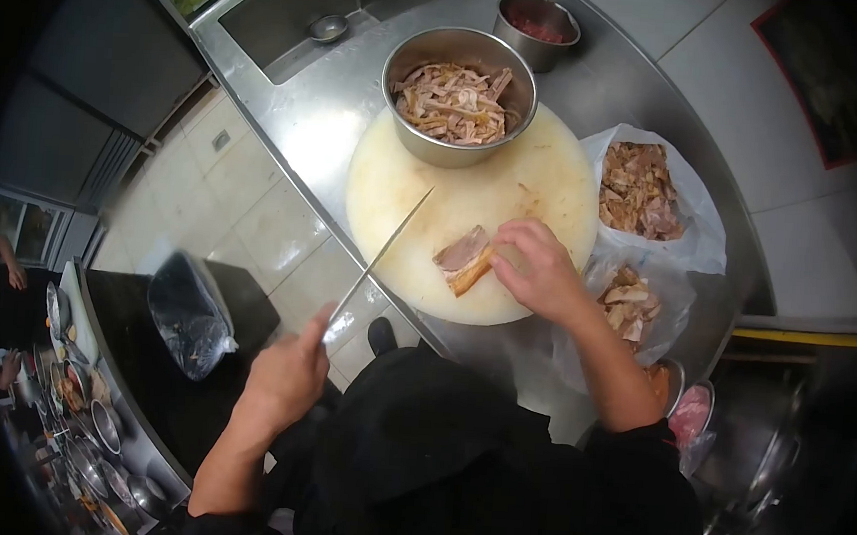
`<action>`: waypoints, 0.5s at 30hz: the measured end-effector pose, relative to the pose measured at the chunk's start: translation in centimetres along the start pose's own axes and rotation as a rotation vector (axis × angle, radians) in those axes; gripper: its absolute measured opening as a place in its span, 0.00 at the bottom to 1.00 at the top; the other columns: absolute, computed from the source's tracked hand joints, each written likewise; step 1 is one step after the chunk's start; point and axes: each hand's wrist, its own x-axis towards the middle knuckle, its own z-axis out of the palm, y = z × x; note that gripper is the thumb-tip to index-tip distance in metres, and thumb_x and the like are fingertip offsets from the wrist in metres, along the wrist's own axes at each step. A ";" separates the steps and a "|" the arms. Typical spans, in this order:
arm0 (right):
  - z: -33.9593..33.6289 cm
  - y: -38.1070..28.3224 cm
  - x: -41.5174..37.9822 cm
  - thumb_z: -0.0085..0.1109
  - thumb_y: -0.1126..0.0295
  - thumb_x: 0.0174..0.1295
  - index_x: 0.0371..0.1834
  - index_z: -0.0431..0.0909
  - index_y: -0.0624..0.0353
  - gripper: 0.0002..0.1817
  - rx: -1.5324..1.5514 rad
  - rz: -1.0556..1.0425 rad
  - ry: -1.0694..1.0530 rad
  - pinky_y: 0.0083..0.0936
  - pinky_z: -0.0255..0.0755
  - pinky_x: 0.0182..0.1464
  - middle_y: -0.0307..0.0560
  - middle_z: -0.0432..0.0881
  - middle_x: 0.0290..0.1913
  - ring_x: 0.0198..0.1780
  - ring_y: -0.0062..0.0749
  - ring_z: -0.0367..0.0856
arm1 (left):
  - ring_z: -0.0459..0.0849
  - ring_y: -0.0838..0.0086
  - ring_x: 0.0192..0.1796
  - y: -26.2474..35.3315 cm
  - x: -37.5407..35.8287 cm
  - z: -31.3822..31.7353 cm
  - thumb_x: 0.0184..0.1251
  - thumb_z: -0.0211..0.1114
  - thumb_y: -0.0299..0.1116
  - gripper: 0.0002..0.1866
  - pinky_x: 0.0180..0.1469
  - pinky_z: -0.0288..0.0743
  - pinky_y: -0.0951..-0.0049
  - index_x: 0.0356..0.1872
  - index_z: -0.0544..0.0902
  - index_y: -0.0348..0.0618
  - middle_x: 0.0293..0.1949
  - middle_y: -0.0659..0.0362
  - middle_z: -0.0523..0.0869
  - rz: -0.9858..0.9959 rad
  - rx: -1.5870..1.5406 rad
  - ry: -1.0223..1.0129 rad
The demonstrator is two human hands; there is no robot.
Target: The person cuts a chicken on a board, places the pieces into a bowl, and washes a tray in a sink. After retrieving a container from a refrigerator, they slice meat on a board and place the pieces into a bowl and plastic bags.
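Note:
My left hand (288,369) is closed around the handle of a long knife (378,261), its blade angled up and over the left side of a round, pale cutting board (383,206). On the board, a piece of cooked meat (465,260) with a yellowish-brown edge is pinched at its right end by my right hand (538,267). The blade is apart from the meat. At the back of the board stands a metal pot (454,155) holding sliced meat strips (453,102).
Right of the board are a bag of brown meat pieces (641,190) and a second plastic bag (628,304). A small metal pot (537,34) of red contents and a sink (286,23) are farther back. A lined bin (190,312) stands left. Another person's hand (18,277) shows far left.

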 end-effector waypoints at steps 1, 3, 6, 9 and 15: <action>0.7 -0.2 0.0 0.64 0.75 0.53 0.42 0.80 0.60 0.12 0.032 0.033 0.054 0.36 0.71 0.57 0.51 0.80 0.46 0.54 0.49 0.76 | 0.83 0.43 0.32 0.7 -0.1 -0.3 0.68 0.57 0.33 0.30 0.38 0.77 0.48 0.71 0.63 0.59 0.31 0.42 0.82 -0.007 0.064 -0.014; 2.4 -0.2 0.2 0.64 0.75 0.53 0.41 0.80 0.61 0.11 -0.036 -0.038 0.107 0.36 0.72 0.53 0.52 0.79 0.44 0.50 0.49 0.77 | 0.84 0.47 0.30 2.4 -0.3 -1.1 0.68 0.58 0.32 0.35 0.34 0.78 0.50 0.75 0.58 0.66 0.29 0.45 0.82 0.031 0.184 -0.048; 3.6 -0.6 0.5 0.64 0.75 0.52 0.39 0.79 0.62 0.10 -0.101 -0.101 0.124 0.36 0.73 0.50 0.51 0.78 0.41 0.46 0.49 0.76 | 0.84 0.53 0.26 4.2 -0.8 -2.1 0.67 0.59 0.32 0.39 0.29 0.79 0.54 0.77 0.54 0.74 0.27 0.48 0.80 0.122 0.317 -0.085; 4.4 -0.9 0.5 0.64 0.76 0.51 0.37 0.78 0.61 0.10 -0.100 -0.110 0.162 0.37 0.73 0.48 0.51 0.78 0.40 0.43 0.49 0.76 | 0.84 0.55 0.23 5.0 -1.0 -2.8 0.66 0.60 0.32 0.41 0.26 0.78 0.56 0.77 0.53 0.78 0.27 0.49 0.80 0.135 0.369 -0.110; 5.0 -0.3 1.0 0.64 0.76 0.49 0.37 0.78 0.61 0.11 -0.114 -0.135 0.181 0.37 0.73 0.46 0.49 0.78 0.39 0.42 0.48 0.76 | 0.84 0.51 0.24 5.8 -0.9 -2.7 0.67 0.57 0.31 0.42 0.28 0.78 0.53 0.78 0.49 0.76 0.26 0.45 0.82 0.033 0.357 -0.241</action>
